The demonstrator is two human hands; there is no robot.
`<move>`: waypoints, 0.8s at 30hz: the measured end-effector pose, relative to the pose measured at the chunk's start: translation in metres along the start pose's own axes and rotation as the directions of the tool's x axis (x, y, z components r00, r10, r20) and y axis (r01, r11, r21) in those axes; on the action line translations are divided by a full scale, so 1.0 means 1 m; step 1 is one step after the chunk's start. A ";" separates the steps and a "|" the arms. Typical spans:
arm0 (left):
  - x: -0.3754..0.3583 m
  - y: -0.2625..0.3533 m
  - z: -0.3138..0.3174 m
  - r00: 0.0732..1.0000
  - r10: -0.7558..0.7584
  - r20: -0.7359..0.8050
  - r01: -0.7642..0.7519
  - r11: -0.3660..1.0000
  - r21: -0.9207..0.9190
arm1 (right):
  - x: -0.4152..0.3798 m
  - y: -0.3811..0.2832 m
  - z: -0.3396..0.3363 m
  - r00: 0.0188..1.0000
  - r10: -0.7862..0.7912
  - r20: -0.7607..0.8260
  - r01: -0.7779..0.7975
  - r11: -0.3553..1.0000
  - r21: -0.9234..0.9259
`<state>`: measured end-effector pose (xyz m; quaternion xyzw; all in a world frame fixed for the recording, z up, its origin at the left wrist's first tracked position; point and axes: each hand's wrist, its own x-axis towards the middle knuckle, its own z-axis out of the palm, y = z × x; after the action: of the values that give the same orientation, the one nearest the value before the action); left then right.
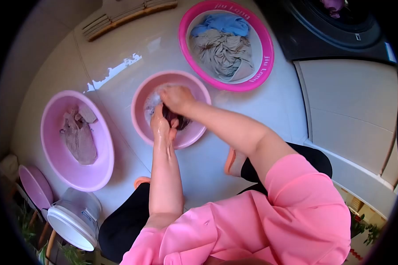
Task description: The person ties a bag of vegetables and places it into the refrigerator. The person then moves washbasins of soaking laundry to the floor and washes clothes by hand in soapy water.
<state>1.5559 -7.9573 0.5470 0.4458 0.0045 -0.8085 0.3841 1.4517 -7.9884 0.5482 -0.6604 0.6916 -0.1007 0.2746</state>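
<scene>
Soapy water with white suds lies in a small pink basin (pixel 138 95) on the floor in front of me. Inside it my left hand (pixel 160 123) is wet and closed around a dark, wet cloth (pixel 184 123). My right hand (pixel 177 100) presses against the same cloth from above, its fingers curled towards the suds. The cloth is bunched up, and much of it is hidden by my hands, so its kind does not show.
At the left, a lilac basin (pixel 48 132) holds a greyish-pink cloth (pixel 80 143). A magenta-rimmed basin (pixel 188 57) holds a grey cloth (pixel 223 53) and a blue cloth (pixel 225 24). A white bucket (pixel 77 221) lies lower left; a dark front-loading machine (pixel 296 39) stands upper right.
</scene>
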 end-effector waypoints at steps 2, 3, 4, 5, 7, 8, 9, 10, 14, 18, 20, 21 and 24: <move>0.005 0.000 -0.001 0.983 0.109 -0.145 -0.110 0.994 -0.004 | 0.008 0.010 0.004 0.988 0.133 -0.072 -0.131 0.991 0.034; 0.008 0.001 0.000 0.947 0.168 -0.272 -0.173 0.985 0.007 | 0.011 0.018 0.011 0.977 0.186 -0.108 -0.183 0.982 0.036; 0.022 -0.002 -0.019 0.917 0.157 -0.367 -0.145 0.988 0.061 | 0.010 0.017 0.013 0.950 0.278 -0.142 -0.279 0.960 0.015; 0.037 -0.012 -0.032 0.910 0.168 -0.378 -0.157 0.986 0.060 | 0.011 0.017 0.015 0.914 0.364 -0.180 -0.370 0.929 -0.004; 0.049 -0.026 -0.042 0.880 0.325 -0.346 -0.372 0.925 -0.079 | -0.003 0.023 0.025 0.978 0.149 -0.146 -0.152 0.988 -0.008; 0.048 -0.028 -0.046 0.909 0.248 -0.335 -0.288 0.955 -0.073 | -0.007 0.031 0.031 0.997 -0.010 -0.073 0.005 0.998 -0.061; 0.041 -0.022 -0.043 0.930 0.149 -0.337 -0.176 0.983 -0.051 | -0.010 0.030 0.032 0.986 -0.164 0.010 0.164 0.981 -0.103; 0.038 -0.019 -0.040 0.933 0.103 -0.344 -0.129 0.990 -0.053 | -0.006 0.030 0.032 0.998 0.055 0.018 -0.054 0.996 -0.068; 0.042 -0.013 -0.040 0.956 -0.031 -0.292 -0.033 0.976 -0.214 | -0.032 -0.037 0.002 0.977 -0.052 0.205 0.050 0.999 0.016; 0.030 -0.020 -0.028 0.994 -0.008 -0.108 -0.003 0.995 -0.098 | -0.020 -0.037 -0.001 0.995 0.013 0.097 -0.006 0.997 -0.072; 0.032 -0.025 -0.020 0.996 -0.006 -0.084 -0.009 0.985 -0.172 | -0.017 -0.030 0.005 0.998 0.012 -0.061 -0.015 0.998 -0.054; 0.047 -0.040 -0.033 0.996 -0.004 -0.085 -0.011 0.985 -0.173 | -0.027 -0.038 0.005 0.998 0.009 -0.060 -0.013 0.998 -0.054; 0.061 -0.060 -0.077 0.959 0.154 0.236 -0.075 0.947 -0.312 | -0.037 -0.034 0.003 0.950 -0.301 -0.086 0.301 0.953 -0.006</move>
<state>1.5544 -7.9257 0.4359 0.2728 0.0511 -0.8254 0.4915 1.4814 -7.9558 0.5716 -0.7523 0.5936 -0.1720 0.2283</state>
